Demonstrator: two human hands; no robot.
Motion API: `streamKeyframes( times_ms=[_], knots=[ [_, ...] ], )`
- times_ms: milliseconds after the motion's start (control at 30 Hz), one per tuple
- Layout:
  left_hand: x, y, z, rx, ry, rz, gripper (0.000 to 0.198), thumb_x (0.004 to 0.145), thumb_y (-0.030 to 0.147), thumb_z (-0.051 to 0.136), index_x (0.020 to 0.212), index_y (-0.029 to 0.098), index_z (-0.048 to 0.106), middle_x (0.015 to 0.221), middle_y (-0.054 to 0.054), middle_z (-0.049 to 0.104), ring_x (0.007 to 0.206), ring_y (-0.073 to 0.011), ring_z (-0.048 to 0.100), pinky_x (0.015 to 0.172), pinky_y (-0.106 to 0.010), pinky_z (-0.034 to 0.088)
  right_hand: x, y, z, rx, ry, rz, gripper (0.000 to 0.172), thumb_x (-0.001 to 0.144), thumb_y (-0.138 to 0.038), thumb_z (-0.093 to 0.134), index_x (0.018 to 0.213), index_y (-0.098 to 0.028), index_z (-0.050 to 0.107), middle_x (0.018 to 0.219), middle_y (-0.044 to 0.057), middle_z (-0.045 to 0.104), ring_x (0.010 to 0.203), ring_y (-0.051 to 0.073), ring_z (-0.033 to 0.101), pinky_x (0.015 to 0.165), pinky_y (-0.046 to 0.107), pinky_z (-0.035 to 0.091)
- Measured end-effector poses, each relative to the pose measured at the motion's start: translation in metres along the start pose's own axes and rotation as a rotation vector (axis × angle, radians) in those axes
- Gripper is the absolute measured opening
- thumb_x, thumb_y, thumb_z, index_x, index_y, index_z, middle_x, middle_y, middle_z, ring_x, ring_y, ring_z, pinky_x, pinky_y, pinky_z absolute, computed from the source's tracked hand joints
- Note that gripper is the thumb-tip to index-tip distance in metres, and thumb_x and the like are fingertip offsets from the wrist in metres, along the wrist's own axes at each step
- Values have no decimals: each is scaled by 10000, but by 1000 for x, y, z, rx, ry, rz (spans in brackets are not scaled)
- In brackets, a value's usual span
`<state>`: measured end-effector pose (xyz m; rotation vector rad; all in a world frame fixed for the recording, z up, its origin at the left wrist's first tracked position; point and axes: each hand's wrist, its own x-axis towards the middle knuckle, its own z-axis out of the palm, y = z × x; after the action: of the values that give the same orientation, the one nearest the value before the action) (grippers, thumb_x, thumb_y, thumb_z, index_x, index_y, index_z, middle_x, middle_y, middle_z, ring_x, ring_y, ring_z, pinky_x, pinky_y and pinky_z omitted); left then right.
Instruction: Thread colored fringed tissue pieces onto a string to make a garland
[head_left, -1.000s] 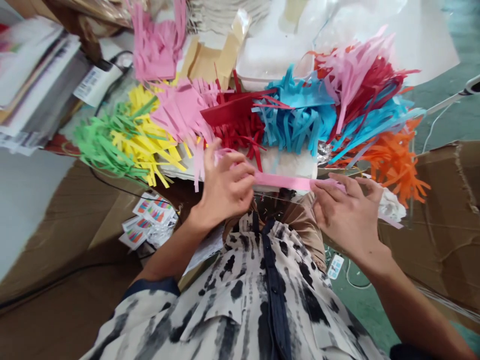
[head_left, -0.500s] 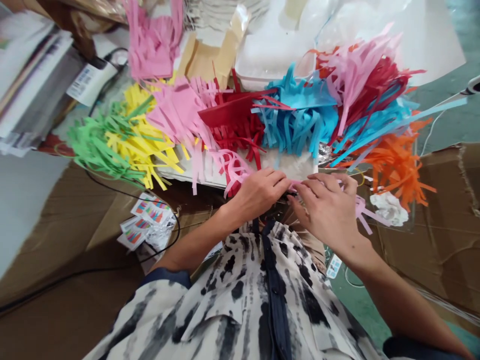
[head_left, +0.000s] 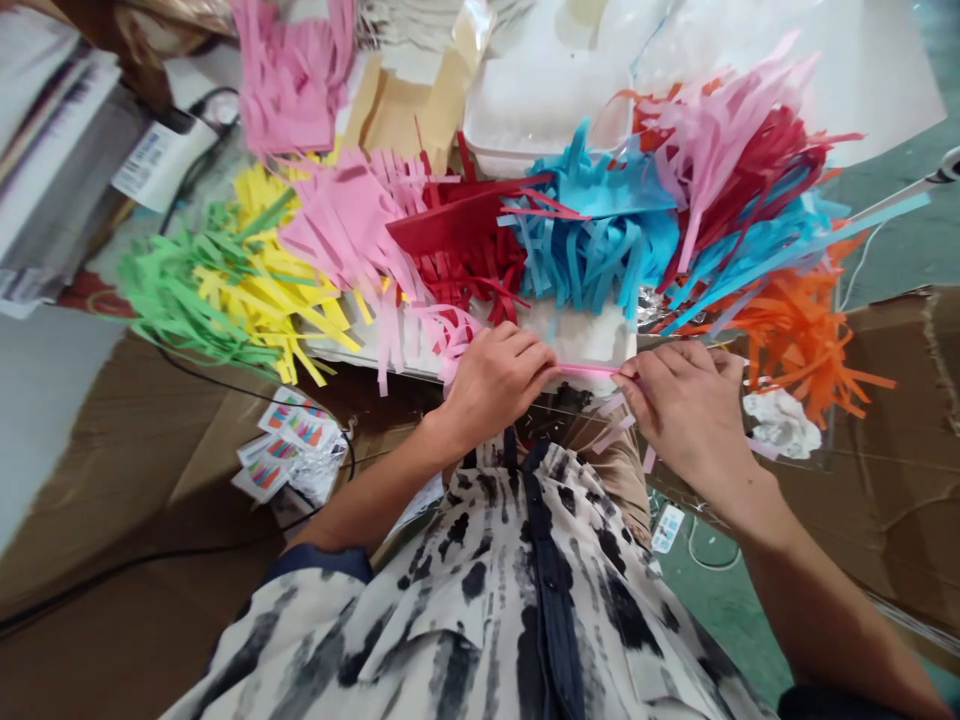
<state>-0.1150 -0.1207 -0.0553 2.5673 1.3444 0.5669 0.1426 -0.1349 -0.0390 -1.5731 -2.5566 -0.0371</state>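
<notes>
Right now, your left hand and right hand pinch a thin pink paper strip between them, with lots of cut paper fringes already piled up ahead.

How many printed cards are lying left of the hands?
3, overlapping in a small pile beside crumpled foil: upper card, middle card, lower card. More may be hidden underneath.

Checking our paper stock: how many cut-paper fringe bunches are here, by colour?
Pink cut-paper fringe bunches: 3
Red cut-paper fringe bunches: 2
Blue cut-paper fringe bunches: 2
Orange cut-paper fringe bunch: 1
Yellow cut-paper fringe bunch: 1
Green cut-paper fringe bunch: 1
Total: 10
Bunches overlap, so counts are approximate. Uncounted: pink paper strip between left hand and right hand.
</notes>
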Motion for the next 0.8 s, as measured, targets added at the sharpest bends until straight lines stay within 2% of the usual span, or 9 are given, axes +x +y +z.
streamKeyframes(
  times_ms=[133,367,467,533,600,667,733,800],
  knots=[
    [2,2,-4,-58,-9,-58,228,1082,330,563,983,183,706,985,-63,741,929,-234,589,836,-392,427,6,4,1,-23,-59,17,315,1101,-381,457,948,-190,656,952,90,757,1025,306,609,855,429,247],
    [5,3,1,-75,57,-147,163,994,252,657,844,187,661,901,-54,713,898,-232,579,819,-386,440,11,3,-4,-41,-113,23,289,1061,-354,466,942,-185,668,960,110,753,992,313,594,818,427,242],
    [5,3,4,-19,55,-158,190,990,270,663,820,186,649,871,-56,699,882,-236,580,802,-388,437,11,-3,-6,-75,-77,43,267,1049,-352,497,933,-185,671,949,112,748,1009,319,600,856,454,274],
    [5,6,5,29,58,-164,164,991,286,668,867,178,673,892,-64,706,893,-245,591,803,-398,443,8,-9,-5,-105,14,32,224,1051,-324,522,999,-189,693,1017,107,761,1078,318,608,948,491,300],
    [5,10,7,69,92,-125,119,1009,271,652,1012,169,713,1005,-82,740,976,-258,616,852,-412,458,2,-15,-1,-98,120,-41,187,1062,-258,529,1095,-228,710,1103,64,780,1155,285,613,1075,511,285],
    [4,15,9,97,118,2,163,1049,241,603,1148,212,729,1134,-66,764,1090,-251,627,953,-429,454,-6,-18,5,-55,168,-122,240,1073,-191,513,1158,-295,712,1125,0,797,1191,237,621,1151,502,255],
    [2,15,10,122,113,143,199,1077,238,569,1157,275,748,1153,-14,783,1140,-231,630,1047,-450,426,-15,-15,12,-10,155,-154,272,1073,-190,522,1201,-338,711,1139,-27,809,1217,229,626,1155,501,261],
    [-4,10,9,140,120,182,194,1073,236,582,1114,295,762,1086,17,796,1116,-219,636,1095,-470,410,-25,-6,15,12,150,-136,286,1058,-203,551,1250,-342,712,1206,-17,809,1234,250,630,1125,506,288]
  ],
)
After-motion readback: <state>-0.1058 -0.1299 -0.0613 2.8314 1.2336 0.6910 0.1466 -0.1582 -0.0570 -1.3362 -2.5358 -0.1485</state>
